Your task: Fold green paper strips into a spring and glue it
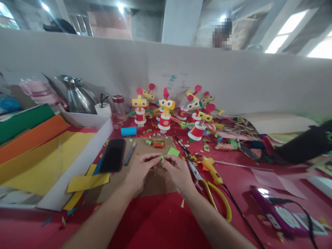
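Note:
My left hand [140, 169] and my right hand [178, 172] meet over a brown cardboard mat [155, 185] on the red table. Both pinch a small green paper strip [162, 159] between their fingertips. Just beyond the hands lie a green paper square [173, 151] and folded orange-and-green paper springs [155, 142]. Yellow-handled scissors [210, 188] lie right of my right hand.
A black phone [113, 155] and a grey pen [129, 153] lie left of the mat. A white box with coloured paper sheets [49, 152] fills the left. Several paper-cup figures [166, 116] stand at the back by a white partition. A purple glue gun [275, 209] lies right.

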`<state>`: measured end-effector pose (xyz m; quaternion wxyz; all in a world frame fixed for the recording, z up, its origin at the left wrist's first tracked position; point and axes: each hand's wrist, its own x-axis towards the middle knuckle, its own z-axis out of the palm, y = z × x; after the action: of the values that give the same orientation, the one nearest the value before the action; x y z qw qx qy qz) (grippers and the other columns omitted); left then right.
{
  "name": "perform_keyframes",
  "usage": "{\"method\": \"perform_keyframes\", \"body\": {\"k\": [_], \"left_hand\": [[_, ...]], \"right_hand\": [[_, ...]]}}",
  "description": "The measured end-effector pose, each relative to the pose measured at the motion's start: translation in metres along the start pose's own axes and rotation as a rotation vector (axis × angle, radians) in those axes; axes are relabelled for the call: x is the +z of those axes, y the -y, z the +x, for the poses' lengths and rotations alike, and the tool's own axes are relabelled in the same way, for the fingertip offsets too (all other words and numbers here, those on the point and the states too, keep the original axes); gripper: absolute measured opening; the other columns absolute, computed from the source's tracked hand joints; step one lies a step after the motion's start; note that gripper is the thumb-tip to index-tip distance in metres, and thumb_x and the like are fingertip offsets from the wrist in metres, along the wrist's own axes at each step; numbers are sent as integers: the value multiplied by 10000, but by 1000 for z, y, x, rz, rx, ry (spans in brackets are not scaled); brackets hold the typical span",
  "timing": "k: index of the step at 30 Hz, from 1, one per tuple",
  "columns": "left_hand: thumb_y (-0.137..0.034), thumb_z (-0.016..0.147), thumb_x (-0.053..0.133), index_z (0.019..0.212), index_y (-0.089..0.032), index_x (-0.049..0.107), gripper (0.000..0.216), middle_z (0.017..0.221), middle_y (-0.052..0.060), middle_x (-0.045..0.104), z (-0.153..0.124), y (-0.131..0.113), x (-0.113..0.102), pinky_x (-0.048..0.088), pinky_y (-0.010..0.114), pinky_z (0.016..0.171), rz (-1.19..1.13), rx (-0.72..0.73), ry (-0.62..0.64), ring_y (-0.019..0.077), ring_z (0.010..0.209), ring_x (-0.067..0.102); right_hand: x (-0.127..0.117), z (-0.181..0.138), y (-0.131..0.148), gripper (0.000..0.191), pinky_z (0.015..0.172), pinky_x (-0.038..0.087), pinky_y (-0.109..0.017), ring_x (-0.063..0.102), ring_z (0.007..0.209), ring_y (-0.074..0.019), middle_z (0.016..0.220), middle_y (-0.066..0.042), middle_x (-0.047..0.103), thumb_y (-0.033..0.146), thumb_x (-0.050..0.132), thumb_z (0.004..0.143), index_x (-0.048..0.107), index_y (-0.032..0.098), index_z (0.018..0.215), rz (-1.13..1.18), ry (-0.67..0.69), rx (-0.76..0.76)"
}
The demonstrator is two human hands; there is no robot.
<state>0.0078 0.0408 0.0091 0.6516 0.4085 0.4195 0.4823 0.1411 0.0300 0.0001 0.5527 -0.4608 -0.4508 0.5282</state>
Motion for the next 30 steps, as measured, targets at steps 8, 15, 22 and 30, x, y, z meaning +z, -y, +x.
{"method": "perform_keyframes", "body": {"k": [8, 15, 22, 30], "left_hand": [[-281, 675, 727, 863, -161, 767, 227, 804, 87, 734, 2, 0, -5, 457, 288, 695, 200, 76, -43, 178, 720, 624], [-229, 653, 697, 800, -174, 771, 173, 785, 66, 731, 4, 6, -6, 441, 285, 707, 248, 106, -140, 185, 743, 621], [-231, 620, 722, 742, -197, 775, 138, 824, 71, 723, 4, 10, -5, 451, 304, 747, 261, 186, -214, 206, 803, 631], [-221, 533, 759, 682, -184, 776, 154, 741, 63, 701, 4, 9, -3, 439, 282, 679, 143, 103, -231, 185, 730, 608]], "right_hand": [[1, -3, -5, 161, 583, 466, -245, 607, 608, -141, 725, -28, 707, 272, 652, 714, 713, 163, 815, -145, 2, -7], [3, -2, -11, 179, 597, 469, -244, 623, 651, -156, 741, -41, 699, 279, 687, 693, 697, 155, 822, -143, 11, -18], [4, -3, -10, 199, 616, 478, -263, 644, 679, -177, 775, -55, 720, 280, 679, 692, 712, 157, 845, -187, -13, -1], [4, -6, -6, 155, 582, 471, -249, 640, 641, -167, 735, -34, 723, 254, 620, 741, 725, 169, 816, -347, -11, -123]]}}
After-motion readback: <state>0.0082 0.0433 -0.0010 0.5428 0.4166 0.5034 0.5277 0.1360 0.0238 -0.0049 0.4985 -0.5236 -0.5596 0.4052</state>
